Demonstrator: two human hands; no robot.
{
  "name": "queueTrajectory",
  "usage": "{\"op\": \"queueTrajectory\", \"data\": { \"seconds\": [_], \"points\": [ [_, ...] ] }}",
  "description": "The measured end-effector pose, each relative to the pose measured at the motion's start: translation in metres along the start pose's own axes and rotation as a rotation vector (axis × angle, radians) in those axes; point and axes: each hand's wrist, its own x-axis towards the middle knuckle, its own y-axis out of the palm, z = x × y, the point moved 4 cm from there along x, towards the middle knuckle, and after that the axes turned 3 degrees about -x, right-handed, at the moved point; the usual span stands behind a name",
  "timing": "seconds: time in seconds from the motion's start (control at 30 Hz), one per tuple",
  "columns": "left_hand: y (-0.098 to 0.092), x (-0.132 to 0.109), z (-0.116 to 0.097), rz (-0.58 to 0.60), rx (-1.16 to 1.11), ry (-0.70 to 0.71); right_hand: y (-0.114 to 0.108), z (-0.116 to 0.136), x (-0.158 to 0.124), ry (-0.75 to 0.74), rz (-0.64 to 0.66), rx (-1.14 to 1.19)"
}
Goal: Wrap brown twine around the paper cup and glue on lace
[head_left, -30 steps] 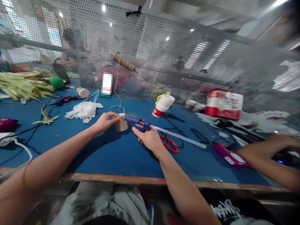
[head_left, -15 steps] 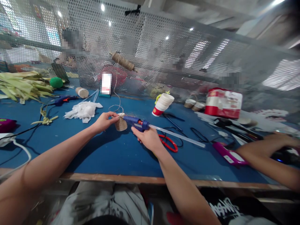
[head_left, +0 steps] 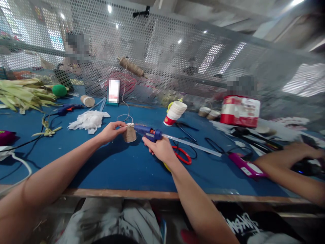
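Note:
A small paper cup wrapped in twine [head_left: 130, 134] is pinched at its rim by my left hand [head_left: 113, 131], just above the blue table. From it a loose strand of twine [head_left: 124, 91] runs up to the twine spool [head_left: 131, 67] on the perforated screen. My right hand [head_left: 160, 148] grips a blue hot glue gun [head_left: 152, 134], its nozzle pointing left at the cup's upper side; whether the tip touches cannot be made out. A long clear glue stick [head_left: 193, 145] sticks out of the gun's back end.
Stacked paper cups [head_left: 175, 113] stand behind my right hand, near red-handled scissors [head_left: 183, 156]. White tissue [head_left: 89, 121], a second glue gun [head_left: 68, 108] and corn husks [head_left: 25, 93] lie left. A co-worker's arm [head_left: 291, 169] rests at right beside a purple packet [head_left: 246, 165].
The view has shifted slightly, so everything sits a little further left. The glue gun's nozzle stays at the cup, and both hands keep their holds. The cup's wrapped side shows a little more.

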Motion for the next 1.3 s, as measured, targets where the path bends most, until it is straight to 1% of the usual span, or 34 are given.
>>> {"op": "queueTrajectory", "data": {
  "seconds": [0.1,0.27,0.47,0.67,0.87,1.07,1.3],
  "points": [
    [0.0000,0.0005,0.0009,0.006,-0.009,0.004,-0.0008,0.0003,0.0006,0.001,-0.007,0.006],
    [-0.0002,-0.0001,0.0011,-0.001,0.004,-0.003,-0.0025,-0.0024,0.0021,0.061,-0.006,0.017],
    [0.0006,-0.0002,0.0000,0.002,0.010,0.010,0.0020,0.0034,-0.0018,0.013,0.008,0.004],
    [-0.0013,-0.0002,0.0002,0.011,0.014,-0.001,-0.0005,-0.0018,0.0016,0.025,-0.003,0.056],
    [-0.0023,0.0013,0.0000,0.078,-0.041,0.017,-0.0049,-0.0054,0.0044,0.070,0.003,0.105],
    [-0.0025,0.0009,-0.0017,0.076,-0.048,0.008,-0.0061,-0.0033,0.0039,0.069,0.002,0.132],
    [-0.0025,0.0001,-0.0017,0.067,-0.042,0.002,-0.0023,-0.0020,0.0017,0.040,0.029,0.137]
  ]
}}
